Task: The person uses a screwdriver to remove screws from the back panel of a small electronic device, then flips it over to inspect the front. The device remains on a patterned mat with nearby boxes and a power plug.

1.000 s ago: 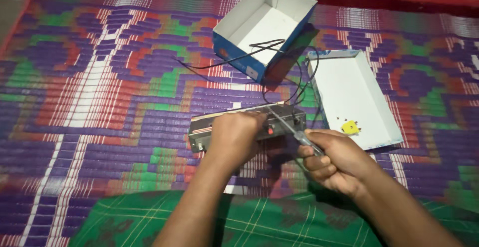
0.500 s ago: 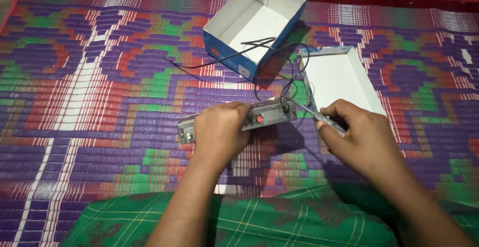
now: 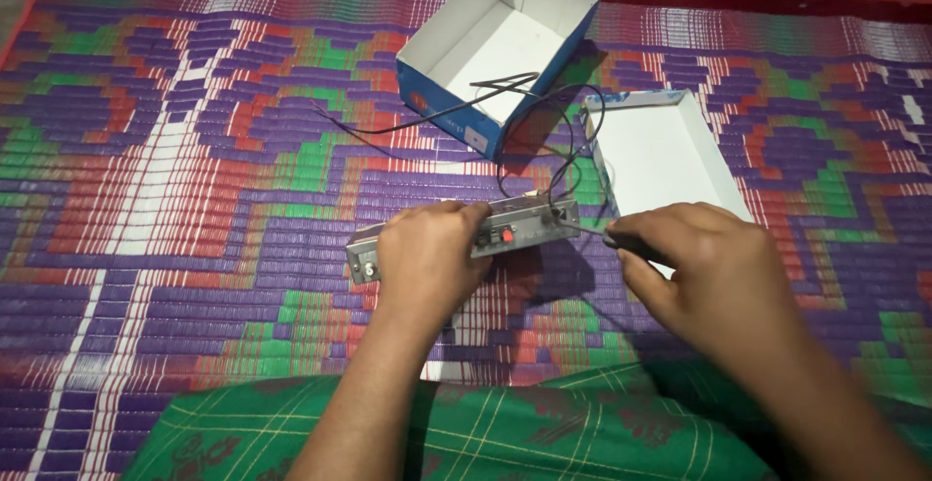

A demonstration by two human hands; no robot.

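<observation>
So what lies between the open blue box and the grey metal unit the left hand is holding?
In the head view, only black wires cross the woven mat there, running from the blue box down to the grey metal unit under the left hand.

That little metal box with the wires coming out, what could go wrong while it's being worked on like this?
The screwdriver in the right hand meets the metal box at one end; a slip could jab the left hand gripping it. The thin black wires loop loosely toward the open blue box, so tugging the unit might strain them.
</observation>
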